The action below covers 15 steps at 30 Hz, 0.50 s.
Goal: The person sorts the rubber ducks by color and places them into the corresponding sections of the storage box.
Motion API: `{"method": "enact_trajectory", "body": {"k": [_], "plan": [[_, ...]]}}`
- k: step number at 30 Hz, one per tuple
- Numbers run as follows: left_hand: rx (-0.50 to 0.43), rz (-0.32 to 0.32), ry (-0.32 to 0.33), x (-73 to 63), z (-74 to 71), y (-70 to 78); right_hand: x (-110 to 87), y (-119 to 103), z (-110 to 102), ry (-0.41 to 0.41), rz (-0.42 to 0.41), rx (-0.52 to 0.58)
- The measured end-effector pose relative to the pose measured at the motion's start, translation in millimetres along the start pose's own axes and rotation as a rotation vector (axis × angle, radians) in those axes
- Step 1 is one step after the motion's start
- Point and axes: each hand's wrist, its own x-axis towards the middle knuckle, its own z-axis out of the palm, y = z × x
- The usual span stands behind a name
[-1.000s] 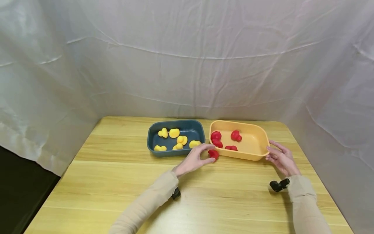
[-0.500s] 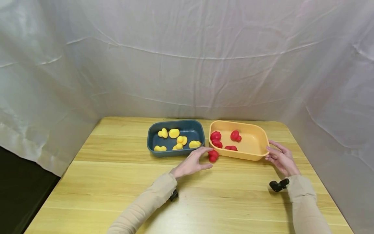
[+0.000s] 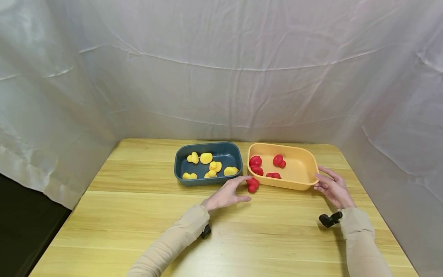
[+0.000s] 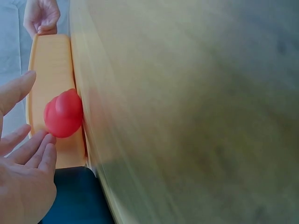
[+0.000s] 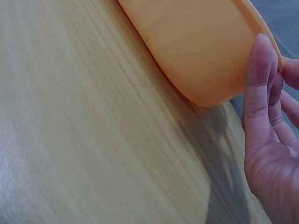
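A red rubber duck (image 3: 253, 186) lies on the table just in front of the near left corner of the orange box (image 3: 297, 167). Beside it is my left hand (image 3: 226, 194), its thumb and fingers spread apart. In the left wrist view the fingertips (image 4: 49, 139) come right to the lower side of the red duck (image 4: 64, 116), with the thumb standing away. My right hand (image 3: 333, 188) holds the right end of the orange box, thumb and fingers at the rim (image 5: 261, 23). Several more red ducks (image 3: 278, 161) lie inside this box.
Left of the orange box stands a dark blue box (image 3: 183, 180) with several yellow rubber ducks (image 3: 215, 166) in it. Both boxes are toward the back of the wooden table (image 3: 138, 231). A pale curtain (image 3: 221, 77) hangs behind the table and along its sides.
My left hand has drawn back slightly and its thumb has opened away from the red duck, which has turned and now rests on the table. My right hand stays at the orange box.
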Motion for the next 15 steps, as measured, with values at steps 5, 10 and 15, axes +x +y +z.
{"method": "enact_trajectory", "body": {"k": [5, 10, 15], "plan": [[-0.003, -0.007, -0.012, 0.2, -0.3, -0.3, -0.4, 0.1, -0.2, -0.004, -0.002, -0.006], [0.003, -0.008, -0.016, -0.3, -0.9, 1.1, -0.4, 0.2, -0.5, -0.004, 0.0, -0.003], [0.006, 0.017, -0.016, 1.0, -0.9, 1.9, -0.6, 0.2, -0.3, -0.007, -0.001, -0.001]]}}
